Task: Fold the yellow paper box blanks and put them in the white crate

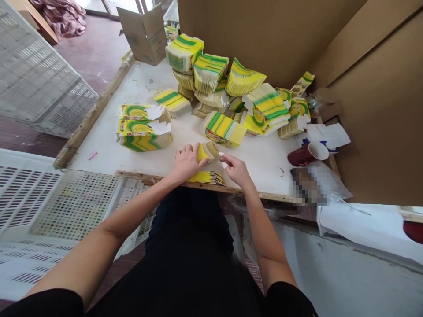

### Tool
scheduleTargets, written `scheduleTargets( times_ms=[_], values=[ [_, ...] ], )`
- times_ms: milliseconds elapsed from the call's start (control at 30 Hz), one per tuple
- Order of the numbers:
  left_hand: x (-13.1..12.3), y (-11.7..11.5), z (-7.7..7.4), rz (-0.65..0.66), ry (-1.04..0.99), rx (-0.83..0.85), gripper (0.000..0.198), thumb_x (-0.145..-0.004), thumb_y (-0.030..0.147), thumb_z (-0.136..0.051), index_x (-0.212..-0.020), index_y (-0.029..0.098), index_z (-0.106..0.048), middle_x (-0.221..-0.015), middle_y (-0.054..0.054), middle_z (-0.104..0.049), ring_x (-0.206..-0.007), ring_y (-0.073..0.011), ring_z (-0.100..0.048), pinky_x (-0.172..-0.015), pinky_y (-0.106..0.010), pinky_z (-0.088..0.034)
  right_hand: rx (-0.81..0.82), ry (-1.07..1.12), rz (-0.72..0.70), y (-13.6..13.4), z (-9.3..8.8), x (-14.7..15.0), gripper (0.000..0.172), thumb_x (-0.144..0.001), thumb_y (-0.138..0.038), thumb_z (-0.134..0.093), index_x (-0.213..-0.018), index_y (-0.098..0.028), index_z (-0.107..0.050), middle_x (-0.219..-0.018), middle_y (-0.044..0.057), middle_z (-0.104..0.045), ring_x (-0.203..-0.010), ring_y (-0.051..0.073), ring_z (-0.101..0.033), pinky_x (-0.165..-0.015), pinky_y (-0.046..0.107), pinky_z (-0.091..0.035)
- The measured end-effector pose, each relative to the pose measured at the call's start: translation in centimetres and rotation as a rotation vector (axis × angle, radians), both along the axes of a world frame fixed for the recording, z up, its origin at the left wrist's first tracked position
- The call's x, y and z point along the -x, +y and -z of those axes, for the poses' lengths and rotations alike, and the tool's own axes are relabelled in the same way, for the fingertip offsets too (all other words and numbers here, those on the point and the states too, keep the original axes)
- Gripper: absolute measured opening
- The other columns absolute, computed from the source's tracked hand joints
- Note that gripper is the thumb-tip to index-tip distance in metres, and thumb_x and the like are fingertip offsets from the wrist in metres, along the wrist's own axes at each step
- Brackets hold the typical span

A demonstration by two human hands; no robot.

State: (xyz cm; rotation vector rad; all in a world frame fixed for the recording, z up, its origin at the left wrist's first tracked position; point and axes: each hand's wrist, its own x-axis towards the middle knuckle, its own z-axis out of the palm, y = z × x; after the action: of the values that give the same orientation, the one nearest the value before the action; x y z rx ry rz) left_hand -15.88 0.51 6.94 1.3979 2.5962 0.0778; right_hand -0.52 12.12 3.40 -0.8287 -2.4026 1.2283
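My left hand (pixel 187 162) lies flat, fingers stretched, pressing a small yellow paper carton (pixel 205 152) onto the table near its front edge. The carton's brownish inner end points right. There my right hand (pixel 235 169) has thumb and finger drawn together in a pinch at the carton's end, with white wraps on the fingertips. A fanned stack of flat yellow cartons (pixel 206 177) lies at the table edge, just below both hands. Beyond them rests a yellow and green carton bundle (pixel 223 128). To the left stand folded cartons with open white flaps (pixel 143 127).
Piled carton stacks (pixel 211 72) line the back of the white table (pixel 109 141). At right are a dark red mug (pixel 302 155), a plastic bag (pixel 337 180) and a blurred-out object (pixel 309 187). A cardboard box (pixel 145 37) stands back left; white crates (pixel 76 204) sit lower left.
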Motion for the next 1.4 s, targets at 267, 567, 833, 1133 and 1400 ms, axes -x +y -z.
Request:
scheduleTargets(
  times_ms=[267,567,833,1133,1400],
  values=[
    [0.1,0.0,0.0,-0.006,-0.009,0.002,0.06,-0.091,0.054,-0.035,-0.139,0.018,-0.038,-0.12,-0.017,-0.055,-0.112,-0.0309,-0.051,-0.093,-0.04,-0.035,-0.386,-0.012,0.005,-0.5,0.8,0.0,0.028,-0.081,-0.009,-0.048,-0.089,-0.023,-0.071,-0.096,0.008,-0.063,-0.092,0.02,-0.06,-0.081,0.032,-0.05],
    [0.0,0.1,-0.2,-0.017,-0.01,0.014,0.061,-0.091,0.054,-0.034,-0.14,0.017,-0.036,-0.122,-0.018,-0.055,-0.113,-0.0317,-0.051,-0.093,-0.041,-0.036,-0.463,-0.099,-0.037,-0.2,0.2,2.1,0.01,-0.078,-0.014,-0.05,-0.075,-0.02,-0.058,-0.079,0.007,-0.061,-0.078,0.022,-0.055,-0.073,0.032,-0.044],
    [0.2,0.0,0.0,0.021,-0.004,0.021,0.065,-0.091,0.056,-0.033,-0.141,0.015,-0.033,-0.123,-0.019,-0.054,-0.115,-0.0319,-0.049,-0.093,-0.041,-0.035,-0.395,-0.275,0.096,-1.3,0.3,3.6,0.012,-0.078,-0.023,-0.052,-0.076,-0.018,-0.062,-0.077,0.01,-0.066,-0.071,0.022,-0.058,-0.064,0.03,-0.041],
    [-0.1,-0.1,-0.1,0.047,0.006,0.02,0.06,-0.093,0.05,-0.031,-0.14,0.013,-0.036,-0.121,-0.019,-0.055,-0.113,-0.0319,-0.05,-0.092,-0.042,-0.036,0.141,-0.245,0.03,-3.0,-0.1,4.8,0.019,-0.081,-0.025,-0.054,-0.07,-0.017,-0.067,-0.064,0.002,-0.068,-0.062,0.016,-0.06,-0.057,0.023,-0.042],
    [0.1,-0.1,-0.2,0.001,-0.018,0.006,0.059,-0.092,0.051,-0.033,-0.139,0.015,-0.037,-0.122,-0.018,-0.055,-0.113,-0.0317,-0.05,-0.092,-0.042,-0.036,0.067,-0.279,0.14,-2.3,-0.8,4.1,0.009,-0.073,-0.021,-0.06,-0.074,-0.02,-0.069,-0.07,0.002,-0.07,-0.066,0.018,-0.062,-0.066,0.027,-0.047]
  ],
)
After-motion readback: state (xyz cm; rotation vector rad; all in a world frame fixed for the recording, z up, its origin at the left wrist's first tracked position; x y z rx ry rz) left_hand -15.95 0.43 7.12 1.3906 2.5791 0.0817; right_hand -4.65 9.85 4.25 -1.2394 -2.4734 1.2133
